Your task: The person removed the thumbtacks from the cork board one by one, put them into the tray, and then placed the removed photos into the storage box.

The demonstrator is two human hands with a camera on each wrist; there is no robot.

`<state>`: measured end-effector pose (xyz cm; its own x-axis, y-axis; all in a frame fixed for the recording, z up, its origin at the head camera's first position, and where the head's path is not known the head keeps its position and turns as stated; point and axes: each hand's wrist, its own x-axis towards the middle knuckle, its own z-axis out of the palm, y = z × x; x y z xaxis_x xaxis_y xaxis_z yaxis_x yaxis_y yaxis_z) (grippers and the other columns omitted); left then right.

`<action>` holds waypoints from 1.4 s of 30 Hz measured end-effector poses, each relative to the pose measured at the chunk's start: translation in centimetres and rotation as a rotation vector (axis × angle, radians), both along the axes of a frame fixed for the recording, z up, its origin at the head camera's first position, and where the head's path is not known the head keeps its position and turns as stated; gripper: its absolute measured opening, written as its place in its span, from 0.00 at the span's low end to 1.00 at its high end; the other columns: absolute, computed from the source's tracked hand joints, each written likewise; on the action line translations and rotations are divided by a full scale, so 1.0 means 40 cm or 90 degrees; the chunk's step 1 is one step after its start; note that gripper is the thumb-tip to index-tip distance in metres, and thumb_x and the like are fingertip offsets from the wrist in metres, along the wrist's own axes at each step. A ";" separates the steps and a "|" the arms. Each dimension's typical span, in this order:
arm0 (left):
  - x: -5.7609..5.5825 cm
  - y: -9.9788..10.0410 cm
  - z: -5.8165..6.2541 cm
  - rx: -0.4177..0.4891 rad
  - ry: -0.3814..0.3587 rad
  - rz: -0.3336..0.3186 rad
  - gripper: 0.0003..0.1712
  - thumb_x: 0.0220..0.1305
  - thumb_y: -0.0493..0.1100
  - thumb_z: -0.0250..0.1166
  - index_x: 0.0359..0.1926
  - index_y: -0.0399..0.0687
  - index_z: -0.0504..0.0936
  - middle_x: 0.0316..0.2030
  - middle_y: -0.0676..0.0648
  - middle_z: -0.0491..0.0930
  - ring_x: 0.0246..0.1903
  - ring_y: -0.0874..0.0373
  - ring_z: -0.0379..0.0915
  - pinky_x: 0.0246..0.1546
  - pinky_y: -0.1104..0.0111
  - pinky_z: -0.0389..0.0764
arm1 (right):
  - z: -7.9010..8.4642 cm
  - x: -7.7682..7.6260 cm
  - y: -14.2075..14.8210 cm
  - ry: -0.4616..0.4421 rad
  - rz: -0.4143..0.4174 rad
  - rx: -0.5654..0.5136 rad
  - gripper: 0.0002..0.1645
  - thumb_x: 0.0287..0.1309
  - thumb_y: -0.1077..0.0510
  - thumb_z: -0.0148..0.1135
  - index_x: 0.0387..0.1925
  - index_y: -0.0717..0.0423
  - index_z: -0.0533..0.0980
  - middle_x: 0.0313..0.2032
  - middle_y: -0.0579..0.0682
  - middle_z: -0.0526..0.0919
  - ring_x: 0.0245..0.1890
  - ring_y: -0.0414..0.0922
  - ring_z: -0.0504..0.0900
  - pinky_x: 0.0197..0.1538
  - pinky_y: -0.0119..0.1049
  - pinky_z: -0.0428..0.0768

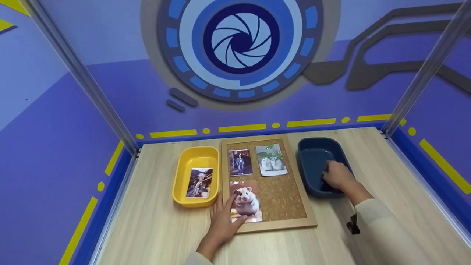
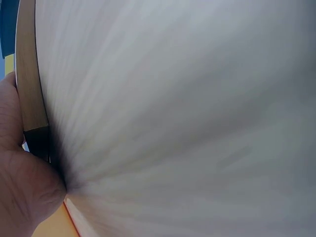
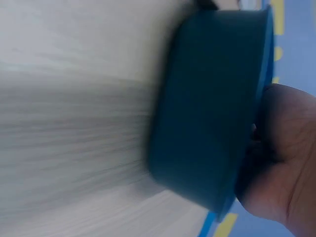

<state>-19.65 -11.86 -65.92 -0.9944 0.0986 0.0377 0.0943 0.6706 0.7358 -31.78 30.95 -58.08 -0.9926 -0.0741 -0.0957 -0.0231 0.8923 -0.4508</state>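
My left hand (image 1: 223,222) rests at the lower left corner of a wood-framed cork board (image 1: 281,200), its thumb and fingers spread over the edges of a hamster photo (image 1: 247,204). In the left wrist view, the heel of that hand (image 2: 29,182) lies against the board's frame (image 2: 30,69). My right hand (image 1: 339,176) reaches down into a dark blue tray (image 1: 312,158) with bent fingers. The tray's wall (image 3: 207,108) hides the fingertips in the right wrist view, so what they touch is not visible. Higher on the board are a photo of a standing person (image 1: 240,162) and one of two hamsters (image 1: 272,162).
A yellow tray (image 1: 177,180) stands left of the board with a photo (image 1: 199,183) lying in it. Patterned blue and purple panels enclose the wooden table (image 1: 154,221) at the back and both sides. A small black object (image 1: 353,225) shows beside the right sleeve.
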 end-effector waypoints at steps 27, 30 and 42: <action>0.001 -0.002 -0.002 -0.020 -0.010 -0.008 0.51 0.65 0.63 0.73 0.82 0.52 0.64 0.85 0.29 0.41 0.81 0.20 0.42 0.78 0.24 0.45 | 0.032 0.152 -0.225 0.177 0.082 -0.114 0.04 0.72 0.61 0.65 0.39 0.57 0.82 0.32 0.49 0.84 0.30 0.40 0.77 0.33 0.34 0.77; 0.003 -0.001 -0.003 -0.021 -0.005 -0.010 0.52 0.65 0.63 0.73 0.82 0.52 0.64 0.85 0.29 0.40 0.81 0.19 0.43 0.78 0.24 0.45 | 0.021 0.157 -0.235 0.163 0.080 -0.123 0.03 0.72 0.61 0.65 0.40 0.57 0.83 0.32 0.49 0.85 0.31 0.40 0.77 0.33 0.33 0.77; -0.001 -0.001 -0.003 -0.007 0.008 -0.008 0.53 0.61 0.60 0.77 0.80 0.49 0.66 0.84 0.25 0.43 0.80 0.18 0.45 0.77 0.24 0.47 | -0.042 0.155 -0.308 0.107 0.088 -0.209 0.02 0.69 0.62 0.68 0.38 0.55 0.82 0.31 0.47 0.85 0.32 0.38 0.78 0.36 0.32 0.79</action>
<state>-19.68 -11.91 -66.06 -0.9926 0.1111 0.0483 0.1112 0.6774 0.7271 -25.58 18.62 -59.74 -0.9709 -0.2079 0.1188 -0.2312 0.6845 -0.6914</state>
